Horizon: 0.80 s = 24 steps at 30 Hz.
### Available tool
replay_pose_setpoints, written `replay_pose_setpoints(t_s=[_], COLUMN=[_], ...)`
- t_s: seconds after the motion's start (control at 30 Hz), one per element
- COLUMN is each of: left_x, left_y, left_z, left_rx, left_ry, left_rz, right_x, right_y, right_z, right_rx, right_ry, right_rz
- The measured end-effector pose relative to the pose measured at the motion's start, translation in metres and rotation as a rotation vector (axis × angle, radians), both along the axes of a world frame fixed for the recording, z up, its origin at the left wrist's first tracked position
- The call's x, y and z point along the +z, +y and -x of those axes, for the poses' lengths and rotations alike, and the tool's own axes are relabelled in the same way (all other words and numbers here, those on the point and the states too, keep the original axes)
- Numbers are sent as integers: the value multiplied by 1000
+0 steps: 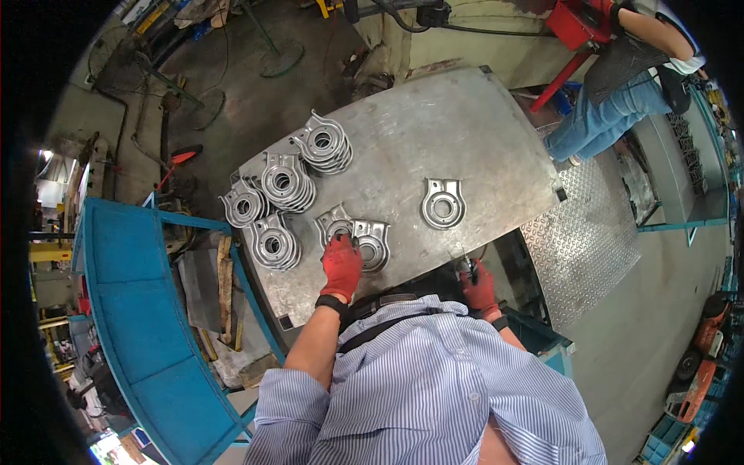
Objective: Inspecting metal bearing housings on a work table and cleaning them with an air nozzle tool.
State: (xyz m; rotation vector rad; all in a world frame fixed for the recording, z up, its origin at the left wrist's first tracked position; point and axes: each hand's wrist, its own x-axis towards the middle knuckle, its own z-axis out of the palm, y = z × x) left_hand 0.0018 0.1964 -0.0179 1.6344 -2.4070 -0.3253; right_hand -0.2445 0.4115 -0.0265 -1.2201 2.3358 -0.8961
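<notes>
Grey metal table [403, 147], seven groupings of stamped ring-shaped plates on it. Four are stacks, all toward the left end: one at the far edge [332, 153], one just nearer [288, 186], one at the left edge [243, 208], one closest to the wearer [274, 246]. Layers overlap; plates per stack cannot be counted surely. Remaining three look single: a left plate [335, 221] and a right plate [373, 237], side by side and touching or nearly so, at the left hand; a lone plate [444, 193] well apart, right of centre, tab pointing away from the wearer.

Containers: grey bin [659, 139] at far right, small dark pieces in it, too many and too small to count. Teal box [559, 355] below the table's near edge, mostly covered by the wearer; contents hidden.

Hands: two, both red-gloved. Left hand [342, 271] reaches forward, palm down, fingers bent over the left plate's near side, close to the right plate; whether it grips or only rests cannot be told. Right hand [480, 288] sits low at the near edge, closed round a dark hand tool [467, 270] with thin tips toward the table; exact kind unclear.

One co-worker [620, 101] stands beyond the table's far right corner, by a red box-shaped fixture [575, 27].
</notes>
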Motion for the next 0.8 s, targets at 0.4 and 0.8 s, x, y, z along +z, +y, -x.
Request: replay_pose_setpoints(t_s=[0.4,0.8], left_x=[38,85], left_y=[-31,-7], left_z=[-36,35], left_rx=[196,-116], left_ry=[68,154], left_rz=[67,28], right_x=[-32,1], right_y=[15,19], right_z=[9,9], right_rx=[14,-89], right_ry=[-61,75], right_rz=[-60,-43])
